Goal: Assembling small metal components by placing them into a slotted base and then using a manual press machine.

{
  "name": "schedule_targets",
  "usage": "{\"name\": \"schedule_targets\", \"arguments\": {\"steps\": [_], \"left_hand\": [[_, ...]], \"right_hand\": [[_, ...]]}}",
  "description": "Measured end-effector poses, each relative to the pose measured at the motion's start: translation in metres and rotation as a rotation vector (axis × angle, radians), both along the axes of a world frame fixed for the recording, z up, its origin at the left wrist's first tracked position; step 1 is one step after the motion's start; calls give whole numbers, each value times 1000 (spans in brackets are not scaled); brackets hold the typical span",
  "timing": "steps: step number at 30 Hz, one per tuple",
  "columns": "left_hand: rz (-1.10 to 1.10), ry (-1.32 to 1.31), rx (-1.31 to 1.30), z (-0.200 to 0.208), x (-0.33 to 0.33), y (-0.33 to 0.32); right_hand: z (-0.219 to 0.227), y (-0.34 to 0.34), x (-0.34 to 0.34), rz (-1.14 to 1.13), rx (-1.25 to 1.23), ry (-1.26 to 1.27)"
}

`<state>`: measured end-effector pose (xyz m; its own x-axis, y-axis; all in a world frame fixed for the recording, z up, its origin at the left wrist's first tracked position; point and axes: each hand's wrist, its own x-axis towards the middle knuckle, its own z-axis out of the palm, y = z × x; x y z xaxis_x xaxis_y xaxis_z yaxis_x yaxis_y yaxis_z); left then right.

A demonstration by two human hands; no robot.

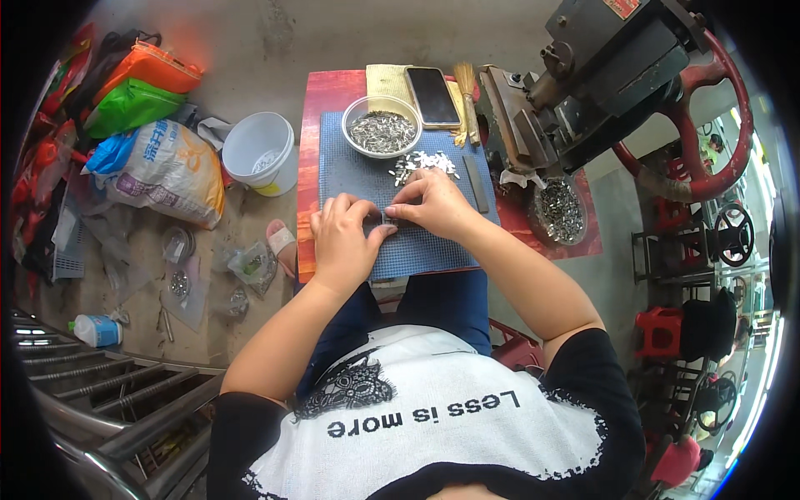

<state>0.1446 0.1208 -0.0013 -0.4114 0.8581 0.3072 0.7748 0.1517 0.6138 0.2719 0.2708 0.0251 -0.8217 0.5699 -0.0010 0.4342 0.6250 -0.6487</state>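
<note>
Whatever the left hand [343, 237] and right hand [433, 204] pinch between their fingertips over the blue mat [417, 250] is too small to make out, and the fingers hide most of it. The grey pieces in the clear bowl [382, 127] and in the round dish [558, 212] beside the machine [600, 75] blur into a mass, no single shape readable. The machine's top is cut off by the upper edge.

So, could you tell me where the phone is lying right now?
In the head view, the phone lies face up at the far edge of the red table, just right of the clear bowl and left of the small brush.
</note>
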Motion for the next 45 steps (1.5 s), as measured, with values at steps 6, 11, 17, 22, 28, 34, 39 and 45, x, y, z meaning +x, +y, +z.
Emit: {"name": "schedule_targets", "arguments": {"steps": [6,11,17,22,28,34,39,45], "left_hand": [[53,-61,-12,2,4,3],[27,-36,1,1,5,2],[24,-73,1,3,5,3],[27,-77,2,4,6,4],[40,-96,-11,3,6,4],[32,-91,8,4,7,4],[39,-103,-4,4,6,4],[33,-77,4,3,6,4]], "right_hand": [[-2,-7,-6,-20,74,-38],[1,2,1,48,52,-37],[3,11,9,100,13,-22],[0,14,14,102,-37,16],[14,1,0,70,-13,-79],[8,7,9,82,23,-82],[7,12,22,73,56,-41],[8,25,36,111,12,-46]]}}
